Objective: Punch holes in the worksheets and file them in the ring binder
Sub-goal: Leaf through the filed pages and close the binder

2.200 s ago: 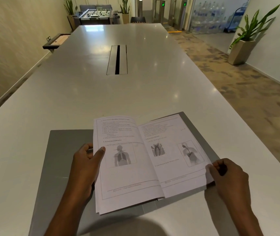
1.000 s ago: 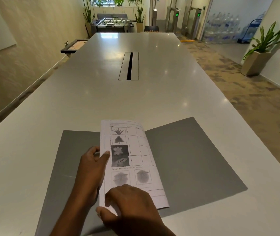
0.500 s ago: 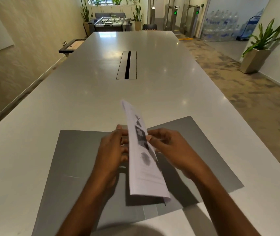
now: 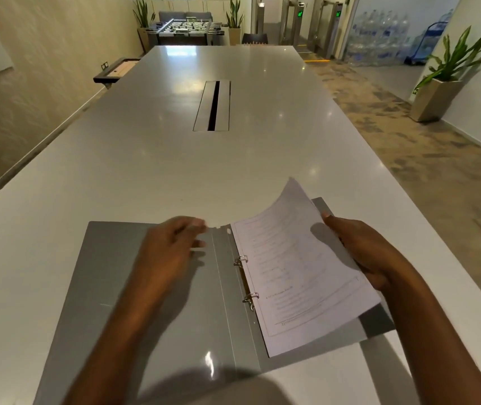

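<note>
A long white table point(image 4: 151, 171) fills most of the view, and the grey binder point(image 4: 134, 287) lies open and flat on its near end, both covers spread. The binder serves as the landmark here. Beyond it, along the table's middle, sits a slotted metal hatch point(image 4: 212, 106). On the binder's right cover lie the worksheets point(image 4: 300, 276), a thin stack of printed pages whose inner edge sits just beside the spine; the outer edge is lifted and the far corner curls up off the cover. The right hand point(image 4: 370, 252) grips that outer edge, thumb on top of the pages and fingers curled underneath. The left hand point(image 4: 169, 252) is over the binder's left cover, near the spine, fingers loosely spread and grasping nothing; it is blurred, so I cannot tell whether it touches the cover. Two metal rings point(image 4: 240, 261) stand on the spine at the sheets' inner edge, and whether the pages are threaded on them cannot be made out.
</note>
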The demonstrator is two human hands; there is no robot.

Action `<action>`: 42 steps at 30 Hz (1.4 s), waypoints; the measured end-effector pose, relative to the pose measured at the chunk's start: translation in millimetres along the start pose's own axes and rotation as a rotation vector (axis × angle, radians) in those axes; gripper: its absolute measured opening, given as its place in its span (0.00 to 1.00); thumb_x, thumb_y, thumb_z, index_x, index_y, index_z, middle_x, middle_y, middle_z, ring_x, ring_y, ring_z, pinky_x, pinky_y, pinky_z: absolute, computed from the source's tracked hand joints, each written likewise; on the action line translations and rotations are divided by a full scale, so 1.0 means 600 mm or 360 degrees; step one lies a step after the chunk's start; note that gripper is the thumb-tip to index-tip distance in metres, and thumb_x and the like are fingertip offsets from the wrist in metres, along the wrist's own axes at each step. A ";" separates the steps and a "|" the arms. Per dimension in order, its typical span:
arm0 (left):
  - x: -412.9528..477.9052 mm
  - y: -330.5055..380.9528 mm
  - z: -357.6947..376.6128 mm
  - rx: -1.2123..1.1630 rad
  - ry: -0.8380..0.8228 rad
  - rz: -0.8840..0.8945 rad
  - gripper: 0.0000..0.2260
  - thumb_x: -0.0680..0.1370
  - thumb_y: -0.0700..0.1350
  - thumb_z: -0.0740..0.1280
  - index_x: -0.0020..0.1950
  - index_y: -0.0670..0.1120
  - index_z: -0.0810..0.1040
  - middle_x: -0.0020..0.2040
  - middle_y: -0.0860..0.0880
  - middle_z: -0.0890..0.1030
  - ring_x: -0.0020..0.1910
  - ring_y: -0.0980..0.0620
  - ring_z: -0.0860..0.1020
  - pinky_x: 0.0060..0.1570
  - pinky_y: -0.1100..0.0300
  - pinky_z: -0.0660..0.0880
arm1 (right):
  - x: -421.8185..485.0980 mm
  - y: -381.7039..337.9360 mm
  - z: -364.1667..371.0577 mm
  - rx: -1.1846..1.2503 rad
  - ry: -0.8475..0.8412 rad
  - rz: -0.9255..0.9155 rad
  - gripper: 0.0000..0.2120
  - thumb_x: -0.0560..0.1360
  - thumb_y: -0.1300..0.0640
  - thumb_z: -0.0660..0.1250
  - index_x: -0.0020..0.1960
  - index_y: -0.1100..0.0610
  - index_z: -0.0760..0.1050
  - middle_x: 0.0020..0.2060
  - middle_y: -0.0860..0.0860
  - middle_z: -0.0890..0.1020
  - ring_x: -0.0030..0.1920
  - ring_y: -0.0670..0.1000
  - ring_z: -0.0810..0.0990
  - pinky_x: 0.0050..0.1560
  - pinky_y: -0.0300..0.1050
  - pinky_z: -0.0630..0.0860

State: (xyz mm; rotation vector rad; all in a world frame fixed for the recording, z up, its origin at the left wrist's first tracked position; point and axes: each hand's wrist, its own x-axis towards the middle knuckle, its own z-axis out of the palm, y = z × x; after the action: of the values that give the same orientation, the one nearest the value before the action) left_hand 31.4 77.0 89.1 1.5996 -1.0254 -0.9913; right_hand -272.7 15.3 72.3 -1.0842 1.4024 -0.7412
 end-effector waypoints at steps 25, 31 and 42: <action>0.012 -0.061 -0.262 0.0319 0.0392 -0.0197 0.23 0.74 0.63 0.70 0.64 0.52 0.83 0.56 0.49 0.88 0.57 0.41 0.85 0.59 0.37 0.80 | 0.041 0.163 -0.071 -0.0774 0.0799 -0.0079 0.13 0.77 0.63 0.74 0.62 0.63 0.82 0.58 0.61 0.85 0.56 0.60 0.83 0.61 0.57 0.78; 0.033 -0.022 -0.249 -0.0054 0.0275 -0.0197 0.21 0.82 0.63 0.58 0.64 0.56 0.84 0.61 0.51 0.86 0.63 0.43 0.83 0.62 0.35 0.77 | 0.020 0.181 -0.049 -0.0705 0.0814 -0.0095 0.12 0.77 0.64 0.74 0.60 0.63 0.83 0.54 0.59 0.86 0.52 0.58 0.83 0.59 0.55 0.81; 0.012 -0.025 -0.129 0.0168 0.0077 0.0412 0.16 0.79 0.30 0.67 0.33 0.44 0.78 0.27 0.54 0.78 0.29 0.56 0.74 0.32 0.62 0.71 | -0.021 0.201 0.016 -0.0642 0.0817 -0.0210 0.10 0.75 0.62 0.76 0.56 0.60 0.86 0.49 0.53 0.87 0.46 0.49 0.83 0.51 0.45 0.79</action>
State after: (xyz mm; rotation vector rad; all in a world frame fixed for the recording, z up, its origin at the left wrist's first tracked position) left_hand 108.6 95.2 90.2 1.5210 -1.2325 -0.7307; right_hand -287.3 73.5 -33.5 -1.3673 1.9912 -0.8962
